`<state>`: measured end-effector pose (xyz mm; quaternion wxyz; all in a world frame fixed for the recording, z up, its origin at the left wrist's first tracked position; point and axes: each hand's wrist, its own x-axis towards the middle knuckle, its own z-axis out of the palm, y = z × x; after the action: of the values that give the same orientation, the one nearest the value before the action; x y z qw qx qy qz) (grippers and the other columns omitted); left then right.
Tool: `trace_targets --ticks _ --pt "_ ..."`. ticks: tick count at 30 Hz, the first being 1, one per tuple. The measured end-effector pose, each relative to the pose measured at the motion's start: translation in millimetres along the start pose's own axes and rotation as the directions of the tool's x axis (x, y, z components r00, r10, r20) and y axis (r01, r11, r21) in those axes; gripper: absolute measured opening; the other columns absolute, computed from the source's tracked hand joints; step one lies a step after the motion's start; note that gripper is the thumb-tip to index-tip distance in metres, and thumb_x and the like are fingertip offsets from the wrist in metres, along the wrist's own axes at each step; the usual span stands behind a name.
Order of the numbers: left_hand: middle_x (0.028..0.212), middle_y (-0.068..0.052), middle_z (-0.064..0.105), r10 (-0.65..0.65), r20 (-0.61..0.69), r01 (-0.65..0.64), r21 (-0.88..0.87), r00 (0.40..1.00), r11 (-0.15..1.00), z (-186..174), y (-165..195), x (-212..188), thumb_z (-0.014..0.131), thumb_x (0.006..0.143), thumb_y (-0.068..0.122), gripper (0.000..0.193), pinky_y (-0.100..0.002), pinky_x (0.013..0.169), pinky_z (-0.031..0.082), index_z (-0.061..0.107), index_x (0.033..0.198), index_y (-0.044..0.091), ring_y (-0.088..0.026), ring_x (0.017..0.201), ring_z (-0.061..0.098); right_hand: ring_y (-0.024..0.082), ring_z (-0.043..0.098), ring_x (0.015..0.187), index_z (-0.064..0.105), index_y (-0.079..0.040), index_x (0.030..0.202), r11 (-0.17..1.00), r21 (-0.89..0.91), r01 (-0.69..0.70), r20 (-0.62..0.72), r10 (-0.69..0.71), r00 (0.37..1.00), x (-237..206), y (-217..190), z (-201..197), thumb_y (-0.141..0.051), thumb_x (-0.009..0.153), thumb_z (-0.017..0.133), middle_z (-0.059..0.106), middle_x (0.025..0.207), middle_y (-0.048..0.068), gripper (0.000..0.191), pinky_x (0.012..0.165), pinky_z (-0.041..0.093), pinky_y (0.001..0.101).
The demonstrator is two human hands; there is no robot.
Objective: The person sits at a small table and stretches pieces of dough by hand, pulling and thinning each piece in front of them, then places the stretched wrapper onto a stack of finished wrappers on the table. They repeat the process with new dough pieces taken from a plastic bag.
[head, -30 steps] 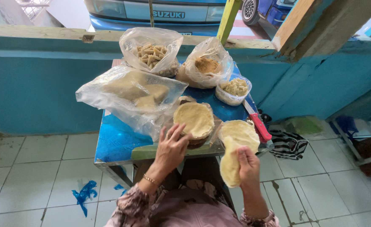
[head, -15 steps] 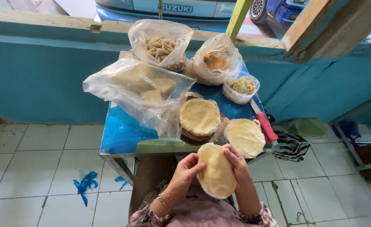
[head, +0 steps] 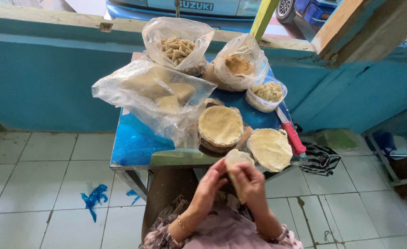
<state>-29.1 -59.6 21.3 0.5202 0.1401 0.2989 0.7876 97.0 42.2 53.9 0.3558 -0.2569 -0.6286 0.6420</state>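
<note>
My left hand [head: 206,186] and my right hand [head: 250,182] are together below the front edge of the small blue table [head: 134,145], both gripping a pale round dough sheet [head: 236,159] that is folded or curled between the fingers. On the table just above lie a stack of round dough sheets [head: 220,125] and a single flat dough sheet [head: 270,148]. The hands are blurred.
On the table stand a large clear bag of pale dough [head: 155,94], a bag of small rolled pieces [head: 179,46], a bag of brown filling [head: 238,64] and a plastic bowl of filling [head: 267,92]. A red-handled knife [head: 292,133] lies along the right edge. A teal wall runs behind.
A second ago my left hand was on the stack and my right held a sheet by the table edge. Both hands then came together and the flat sheet is now folded between them.
</note>
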Motion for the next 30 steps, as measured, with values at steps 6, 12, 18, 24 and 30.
trace_targets --ticks 6,12,18,24,30 --pt "0.154 -0.02 0.047 -0.077 0.364 0.262 -0.494 0.928 0.829 17 24 -5 0.028 0.105 0.066 0.08 -0.047 0.118 0.042 0.037 0.159 0.007 -0.035 0.139 0.049 0.009 0.066 0.075 0.073 -0.002 0.101 0.887 -0.234 0.397 0.345 -0.306 0.887 -20 -26 29 -0.012 0.1 0.064 0.072 0.096 0.005 0.014 0.067 0.055 0.0239" --pt "0.157 -0.021 0.044 -0.067 0.421 0.317 -0.559 0.905 0.766 36 44 -13 0.028 0.103 0.067 0.078 -0.051 0.117 0.039 0.038 0.157 0.012 -0.036 0.141 0.047 0.01 0.064 0.069 0.075 -0.005 0.099 0.796 -0.455 0.4 0.124 -0.388 0.913 -14 -53 16 -0.006 0.089 0.076 0.07 0.088 0.004 0.01 0.061 0.052 0.0233" --pt "0.156 -0.022 0.044 -0.084 0.38 0.308 -0.578 0.921 0.756 38 41 -11 0.027 0.102 0.069 0.081 -0.049 0.119 0.038 0.038 0.157 0.011 -0.036 0.14 0.048 0.009 0.063 0.064 0.076 -0.006 0.095 0.781 -0.441 0.442 0.378 -0.285 0.881 -25 -51 39 -0.006 0.081 0.083 0.07 0.09 0.004 0.015 0.058 0.053 0.0242" --pt "0.157 -0.023 0.043 -0.065 0.362 0.272 -0.557 0.93 0.784 34 49 -11 0.028 0.103 0.068 0.082 -0.05 0.12 0.037 0.037 0.158 0.008 -0.037 0.141 0.046 0.008 0.064 0.067 0.075 -0.008 0.095 0.757 -0.478 0.445 0.33 -0.315 0.89 -20 -46 28 -0.009 0.083 0.082 0.07 0.093 0.003 0.014 0.057 0.053 0.0235" --pt "0.157 -0.024 0.042 -0.062 0.45 0.339 -0.566 0.891 0.751 35 61 -16 0.032 0.102 0.068 0.082 -0.053 0.12 0.036 0.036 0.158 0.009 -0.038 0.142 0.046 0.007 0.063 0.078 0.071 -0.008 0.111 0.825 -0.525 0.206 -0.041 -0.267 0.963 6 -33 -16 -0.018 0.094 0.072 0.07 0.092 0.001 0.02 0.065 0.051 0.0221"
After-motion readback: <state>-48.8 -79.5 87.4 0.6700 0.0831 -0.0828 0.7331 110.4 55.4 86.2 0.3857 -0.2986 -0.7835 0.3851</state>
